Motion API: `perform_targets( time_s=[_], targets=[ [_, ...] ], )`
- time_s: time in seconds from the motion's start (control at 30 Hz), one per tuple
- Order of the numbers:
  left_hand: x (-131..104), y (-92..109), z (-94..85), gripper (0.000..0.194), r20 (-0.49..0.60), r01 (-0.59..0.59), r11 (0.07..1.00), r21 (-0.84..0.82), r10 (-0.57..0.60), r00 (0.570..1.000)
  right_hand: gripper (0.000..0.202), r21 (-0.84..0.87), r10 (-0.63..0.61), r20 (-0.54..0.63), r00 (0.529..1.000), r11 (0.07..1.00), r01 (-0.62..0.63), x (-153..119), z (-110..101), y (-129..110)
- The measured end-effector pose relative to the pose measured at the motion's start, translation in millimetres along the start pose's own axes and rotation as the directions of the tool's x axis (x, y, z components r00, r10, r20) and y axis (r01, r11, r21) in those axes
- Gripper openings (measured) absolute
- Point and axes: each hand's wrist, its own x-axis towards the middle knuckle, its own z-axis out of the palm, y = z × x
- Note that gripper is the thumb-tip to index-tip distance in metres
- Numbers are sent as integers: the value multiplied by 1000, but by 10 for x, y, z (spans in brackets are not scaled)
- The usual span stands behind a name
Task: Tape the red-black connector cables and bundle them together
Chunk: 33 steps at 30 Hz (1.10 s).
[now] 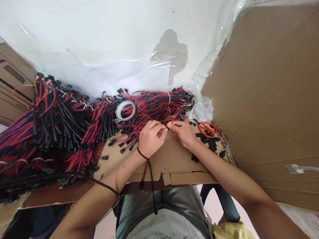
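My left hand and my right hand meet above the cardboard, fingertips almost touching. Both pinch a thin wire lead, mostly hidden by my fingers; red and blue strands run up from my right fingers. Below my left hand, a black cable with a round plug end hangs past the table edge. Beside it dangles a small black connector on coloured wires. Just beyond my hands lies a tied bundle of red and black wires. A roll of black tape stands on it to the left.
Orange-handled scissors lie right of my right hand, among black tape scraps. A clear plastic bag sits behind them. Big heaps of wire harnesses fill the left. A tall cardboard panel stands at the right.
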Motion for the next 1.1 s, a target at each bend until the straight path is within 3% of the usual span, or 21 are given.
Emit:
perform_targets(
  time_s=[0.13,0.2,0.27,0.33,0.37,0.43,0.53,0.6,0.67,0.73,0.8,0.93,1.0,1.1],
  targets=[
    [25,-13,31,16,140,139,984,-113,-123,982,41,3,-4,1,1000,1000,4,-12,18,7],
    [58,-38,22,18,334,289,917,-274,-191,923,41,-6,-13,18,1000,1000,13,-14,18,13],
    [83,-60,8,21,530,465,766,-443,-194,826,40,-21,-33,55,998,999,35,-15,10,17],
    [95,-69,0,22,630,580,605,-545,-160,760,39,-33,-58,94,994,998,61,-14,2,20],
    [94,-67,-1,22,639,593,577,-562,-153,754,38,-35,-64,98,993,997,68,-13,0,21],
    [83,-49,7,17,571,512,688,-514,-171,803,37,-29,-64,65,996,997,66,-11,3,21],
    [36,-3,34,7,305,206,954,-219,-134,943,37,-16,-43,-6,999,999,43,-13,20,19],
    [-7,27,52,7,190,66,998,-24,-60,980,38,-15,-36,-21,999,999,36,-17,30,18],
    [-43,41,63,15,175,26,998,55,-36,984,37,-18,-39,-26,999,999,39,-20,31,22],
    [-56,33,69,20,177,58,998,31,-62,982,36,-36,-55,-23,998,998,55,-21,25,27],
    [-40,4,74,25,211,170,979,-113,-143,967,35,-64,-73,-6,997,995,73,-21,18,31],
    [23,-52,82,34,398,442,789,-428,-275,875,36,-87,-82,33,996,993,84,-17,14,32],
    [36,-52,82,26,338,388,827,-406,-259,905,35,-81,-74,3,997,994,74,-13,19,35],
    [25,-24,79,10,152,209,941,-266,-173,973,34,-78,-67,-49,997,995,63,-12,26,44]
  ],
)
